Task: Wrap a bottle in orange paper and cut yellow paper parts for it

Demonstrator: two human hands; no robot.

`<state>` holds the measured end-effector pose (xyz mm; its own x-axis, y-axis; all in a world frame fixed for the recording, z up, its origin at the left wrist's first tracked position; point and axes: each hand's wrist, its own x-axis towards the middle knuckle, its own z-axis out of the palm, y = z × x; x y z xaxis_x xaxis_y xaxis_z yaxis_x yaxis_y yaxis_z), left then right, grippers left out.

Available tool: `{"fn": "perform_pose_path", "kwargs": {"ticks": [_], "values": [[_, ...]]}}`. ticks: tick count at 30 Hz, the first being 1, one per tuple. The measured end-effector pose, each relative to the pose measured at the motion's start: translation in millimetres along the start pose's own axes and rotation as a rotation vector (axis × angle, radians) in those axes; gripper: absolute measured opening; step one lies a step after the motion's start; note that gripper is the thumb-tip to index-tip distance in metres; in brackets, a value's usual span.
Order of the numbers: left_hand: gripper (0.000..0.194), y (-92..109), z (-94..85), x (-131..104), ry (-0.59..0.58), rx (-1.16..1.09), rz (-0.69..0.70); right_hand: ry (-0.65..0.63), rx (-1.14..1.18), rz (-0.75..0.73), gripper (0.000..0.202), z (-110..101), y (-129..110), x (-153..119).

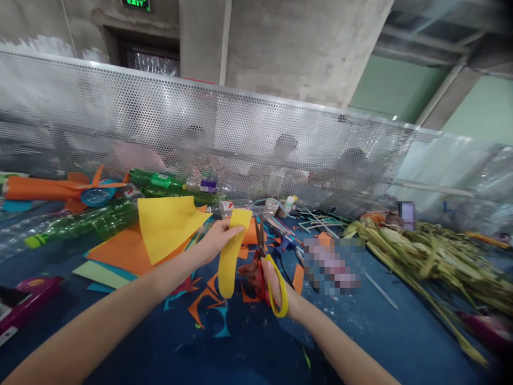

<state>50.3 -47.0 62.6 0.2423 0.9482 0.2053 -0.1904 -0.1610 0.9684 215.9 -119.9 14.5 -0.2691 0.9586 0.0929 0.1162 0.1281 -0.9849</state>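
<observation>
Right hand closed round red-and-yellow scissors, yellow paper strip just left of it
Blades point away from the wearer, roughly along the strip's long axis; can't tell if they touch it. Left hand is the nearer one to the strip, pinching its far end thumb-on-top. Green bottle lies off left, farther back.

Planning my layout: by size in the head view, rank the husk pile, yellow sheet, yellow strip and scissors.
1. Husk pile
2. Yellow sheet
3. Yellow strip and scissors: too alike to rank
</observation>
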Motion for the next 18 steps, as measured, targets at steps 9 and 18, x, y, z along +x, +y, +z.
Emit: {"fn": "perform_pose_path", "kwargs": {"ticks": [9, 18], "values": [[0.023, 13.2, 15.1, -18.0, -0.081, 0.059, -0.033, 0.066, -0.468, -0.312, 0.041, -2.1, -19.6, -16.4], [0.019, 19.3, 21.3, -24.5, -0.064, 0.021, -0.141, 0.094, -0.554, -0.352, 0.037, -0.8, -20.7, -16.4]]}}
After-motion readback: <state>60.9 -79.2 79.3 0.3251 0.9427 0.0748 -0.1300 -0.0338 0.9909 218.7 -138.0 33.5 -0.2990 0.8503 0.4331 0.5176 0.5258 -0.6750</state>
